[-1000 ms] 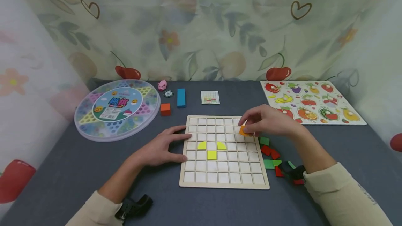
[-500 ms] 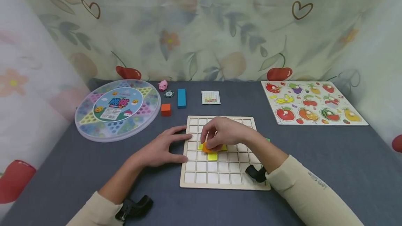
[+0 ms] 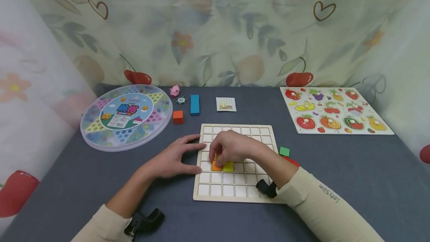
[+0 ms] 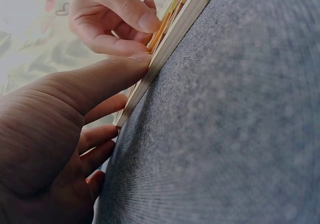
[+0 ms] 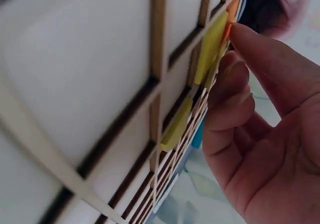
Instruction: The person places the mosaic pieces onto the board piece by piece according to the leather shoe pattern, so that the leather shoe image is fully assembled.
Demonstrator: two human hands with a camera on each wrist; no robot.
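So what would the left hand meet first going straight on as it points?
The left hand would first meet the grid board, right at its fingertips; beyond, likely the right hand.

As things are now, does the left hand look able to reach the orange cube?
Probably yes: the left hand would have to leave the board, but nothing visible stands between it and the orange cube.
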